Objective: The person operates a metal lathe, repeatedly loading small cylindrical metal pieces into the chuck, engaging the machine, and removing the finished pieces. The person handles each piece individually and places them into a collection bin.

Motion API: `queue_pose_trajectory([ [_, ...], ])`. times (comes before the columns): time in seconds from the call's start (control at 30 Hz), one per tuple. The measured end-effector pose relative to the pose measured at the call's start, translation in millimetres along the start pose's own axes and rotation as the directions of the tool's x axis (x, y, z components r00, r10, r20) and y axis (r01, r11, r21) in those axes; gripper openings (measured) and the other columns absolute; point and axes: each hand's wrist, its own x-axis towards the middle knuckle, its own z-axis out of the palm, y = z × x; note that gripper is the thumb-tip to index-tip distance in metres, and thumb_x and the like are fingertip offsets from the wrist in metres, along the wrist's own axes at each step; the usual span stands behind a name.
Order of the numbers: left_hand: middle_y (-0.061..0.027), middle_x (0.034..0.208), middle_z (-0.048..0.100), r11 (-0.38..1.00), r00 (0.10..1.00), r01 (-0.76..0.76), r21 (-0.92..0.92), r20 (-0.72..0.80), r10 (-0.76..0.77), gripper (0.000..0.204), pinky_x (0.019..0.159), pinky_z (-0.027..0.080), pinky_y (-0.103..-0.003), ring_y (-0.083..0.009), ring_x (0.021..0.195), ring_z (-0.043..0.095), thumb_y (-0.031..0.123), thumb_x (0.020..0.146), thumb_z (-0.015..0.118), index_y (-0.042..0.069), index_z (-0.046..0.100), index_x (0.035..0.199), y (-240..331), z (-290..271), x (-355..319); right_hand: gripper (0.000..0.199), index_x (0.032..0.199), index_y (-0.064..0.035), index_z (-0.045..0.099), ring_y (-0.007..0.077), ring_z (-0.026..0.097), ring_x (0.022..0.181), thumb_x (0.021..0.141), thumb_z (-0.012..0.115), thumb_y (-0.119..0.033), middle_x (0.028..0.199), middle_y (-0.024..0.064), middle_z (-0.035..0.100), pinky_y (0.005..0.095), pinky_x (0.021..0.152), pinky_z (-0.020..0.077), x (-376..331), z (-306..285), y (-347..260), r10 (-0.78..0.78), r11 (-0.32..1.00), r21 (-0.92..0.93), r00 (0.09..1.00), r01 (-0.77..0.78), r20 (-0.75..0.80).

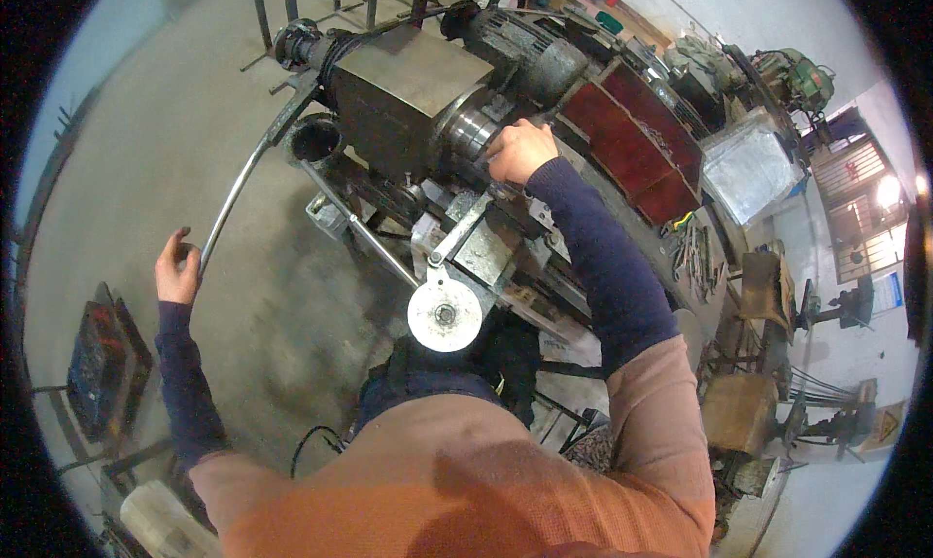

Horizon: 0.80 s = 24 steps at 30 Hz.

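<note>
My left hand (178, 270) is out to the left with its fingers curled at the lower end of a long steel lever (233, 200). The lever rises to a bracket at the far left end of a lathe-like machine's boxy metal headstock (389, 82). My right hand (525, 151) is closed at the face of the shiny round spindle nose (470, 132). Its fingertips are partly hidden, and I cannot make out what they hold. Nearer me, a pale round disc (444, 314) sits on an arm above the machine's slide (489, 252).
A motor (530, 57) stands behind the headstock. On the right are a dark red tray (632, 135), a silvery sheet-covered block (753, 166) and several hand tools (695, 257). A dark slab-like object (105, 364) stands at the lower left. Another rod (364, 229) slants toward the disc.
</note>
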Motion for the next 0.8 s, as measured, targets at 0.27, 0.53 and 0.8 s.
queue_pose_trajectory([
  [0.27,-0.0173,0.075,0.06,0.741,0.983,-0.085,0.666,0.176,-0.046,0.034,0.065,0.046,-0.045,-0.0356,0.075,0.06,0.027,0.077,0.06,0.007,0.055,0.104,31.9,28.2,7.3,0.033,0.086,-0.0183,0.071,0.0245,0.053,0.094,0.054,0.061,-0.022,0.084,0.0074,0.064,0.0451,0.084,0.0379,-5.3,-4.3,-0.6,-0.068,0.994,0.077,0.997,0.071,-0.039],
  [0.53,-0.0129,0.088,0.063,0.377,0.989,-0.082,0.923,0.122,-0.084,0.013,0.07,0.05,-0.041,-0.0312,0.084,0.061,0.011,0.074,0.056,0.007,0.062,0.085,-60.6,-22.3,149.1,0.027,0.078,-0.017,0.071,0.0249,0.055,0.085,0.053,0.063,-0.025,0.076,0.0056,0.064,0.0411,0.077,0.0396,-5.9,-6.4,-4.2,-0.059,0.992,0.104,0.995,0.067,-0.084],
  [0.8,-0.0095,0.108,0.06,0.421,0.931,0.247,0.873,-0.094,-0.352,0.031,0.083,0.047,-0.037,-0.0261,0.099,0.058,0.017,0.078,0.056,0.016,0.059,0.109,-101.2,-14.1,206.7,0.032,0.081,-0.0144,0.07,0.0281,0.054,0.084,0.052,0.06,-0.022,0.076,0.008,0.064,0.0399,0.075,0.0409,-1.3,-3.6,-0.8,-0.042,0.991,0.122,0.997,0.049,-0.059],
])
